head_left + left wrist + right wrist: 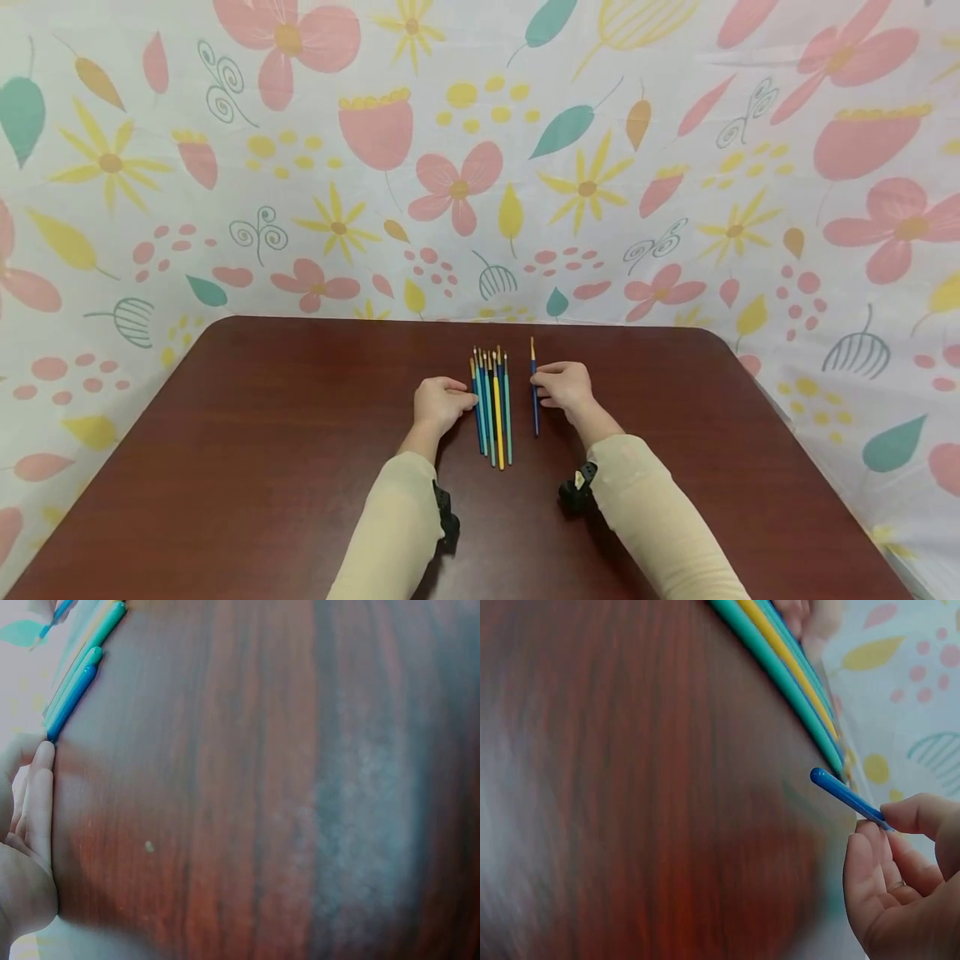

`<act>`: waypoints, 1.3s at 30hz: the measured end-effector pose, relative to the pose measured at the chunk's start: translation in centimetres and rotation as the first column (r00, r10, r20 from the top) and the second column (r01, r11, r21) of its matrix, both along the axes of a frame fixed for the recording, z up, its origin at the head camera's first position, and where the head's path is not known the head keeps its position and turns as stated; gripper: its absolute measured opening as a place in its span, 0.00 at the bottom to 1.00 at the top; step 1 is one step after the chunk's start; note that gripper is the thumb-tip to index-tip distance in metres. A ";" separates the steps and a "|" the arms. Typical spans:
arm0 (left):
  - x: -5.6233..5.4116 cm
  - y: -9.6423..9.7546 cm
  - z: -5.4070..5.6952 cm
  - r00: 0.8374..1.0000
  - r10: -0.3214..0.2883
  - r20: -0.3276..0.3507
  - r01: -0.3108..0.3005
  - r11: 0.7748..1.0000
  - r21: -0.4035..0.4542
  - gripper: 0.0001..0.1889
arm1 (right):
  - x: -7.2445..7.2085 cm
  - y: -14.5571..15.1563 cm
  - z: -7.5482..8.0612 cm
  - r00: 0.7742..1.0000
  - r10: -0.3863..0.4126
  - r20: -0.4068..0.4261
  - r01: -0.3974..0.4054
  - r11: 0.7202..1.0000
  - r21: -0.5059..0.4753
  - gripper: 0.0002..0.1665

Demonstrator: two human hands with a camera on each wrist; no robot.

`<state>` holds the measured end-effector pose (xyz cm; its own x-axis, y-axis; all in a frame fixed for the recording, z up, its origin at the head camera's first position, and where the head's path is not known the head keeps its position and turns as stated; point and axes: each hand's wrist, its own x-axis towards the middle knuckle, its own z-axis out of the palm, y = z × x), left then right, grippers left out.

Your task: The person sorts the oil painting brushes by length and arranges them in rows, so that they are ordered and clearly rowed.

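Observation:
Several thin paintbrushes [498,417] with blue, teal and yellow handles lie side by side on the table, bristles pointing away from me. My left hand [444,405] rests at the left side of this group, its fingertips touching the outermost blue-handled brush [71,703]. Whether they close round that handle is hidden. To the right of the group, my right hand [564,387] pinches a single blue paintbrush [847,796] between thumb and fingers. A narrow gap separates this brush from the group. Its rounded handle end points back toward me.
The dark reddish-brown wooden table [262,467] extends on both sides of the arms. Behind it hangs a white cloth [480,100] with pink, yellow and green flowers and leaves. Both forearms wear cream sleeves [660,508] with small black wrist cameras [577,492].

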<state>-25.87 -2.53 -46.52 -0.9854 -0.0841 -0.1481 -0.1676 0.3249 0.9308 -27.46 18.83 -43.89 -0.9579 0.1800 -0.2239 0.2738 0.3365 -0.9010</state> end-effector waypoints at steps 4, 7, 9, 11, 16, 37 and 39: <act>0.2 0.0 -0.1 1.000 -0.001 -0.004 0.001 1.000 -0.002 0.12 | -0.5 1.4 -0.3 1.000 -0.012 -0.018 0.013 1.000 0.017 0.19; 0.2 0.0 0.0 1.000 0.000 -0.011 0.000 1.000 -0.011 0.12 | -0.9 2.2 -0.2 0.999 -0.022 -0.030 0.023 0.999 0.022 0.19; 0.2 0.0 0.1 1.000 0.002 -0.014 -0.002 1.000 -0.011 0.12 | -1.1 2.7 -0.1 0.999 -0.030 -0.037 0.031 0.999 0.027 0.19; 0.2 0.0 0.1 1.000 0.003 -0.013 -0.003 1.000 -0.011 0.12 | -1.3 3.1 0.0 0.999 -0.029 -0.045 0.031 0.999 0.033 0.20; 0.2 0.0 0.0 1.000 -0.003 -0.017 0.003 1.000 0.001 0.12 | -1.9 4.2 -0.1 0.997 -0.040 -0.060 0.044 0.998 0.055 0.20; -0.1 0.1 -0.6 1.000 0.004 -0.021 -0.004 1.000 -0.005 0.12 | -3.9 7.7 -1.1 0.985 -0.086 -0.152 0.122 0.961 0.247 0.18; 0.1 0.1 -0.6 1.000 0.004 -0.027 -0.004 1.000 -0.007 0.12 | -4.1 7.9 -1.2 0.984 -0.085 -0.159 0.125 0.956 0.266 0.19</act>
